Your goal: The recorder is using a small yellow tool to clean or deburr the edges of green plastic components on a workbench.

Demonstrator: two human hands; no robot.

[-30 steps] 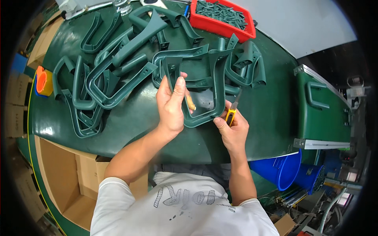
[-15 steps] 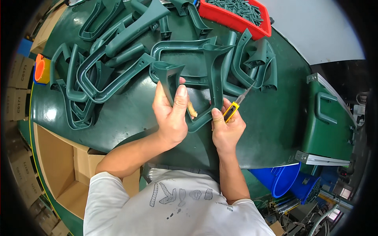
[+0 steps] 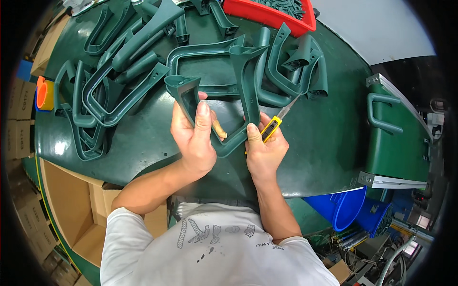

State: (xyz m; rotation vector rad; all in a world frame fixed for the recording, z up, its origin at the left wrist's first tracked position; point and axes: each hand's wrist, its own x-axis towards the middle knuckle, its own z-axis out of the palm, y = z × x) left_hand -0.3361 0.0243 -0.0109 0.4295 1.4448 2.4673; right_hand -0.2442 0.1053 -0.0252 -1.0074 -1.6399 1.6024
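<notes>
Holding a green plastic frame [image 3: 241, 90] above the table [image 3: 143, 138], the left hand [image 3: 193, 136] wraps its fingers around the frame's left leg, thumb stretched up along the plastic. The right hand [image 3: 265, 148] is closed around a yellow knife [image 3: 272, 127] and also pinches the frame's right leg; the blade points up and to the right, just past the frame's edge.

The table is dark green with a slight sheen, and its near edge curves across in front of the person. More green frames [image 3: 119, 81] lie piled over its left and far parts, some overlapping, others [image 3: 291, 66] stacked to the right of the held one. A red tray [image 3: 281, 16] of small dark pieces sits at the far edge. An orange tape roll [image 3: 43, 93] lies at the table's left end.

Open cardboard boxes [image 3: 67, 209] stand below the table on the left, with more cartons [image 3: 19, 100] stacked beyond. A green crate [image 3: 396, 138] with a handle stands on the right, and a blue bin [image 3: 348, 209] sits below it. Pale floor [image 3: 372, 28] shows at the upper right.
</notes>
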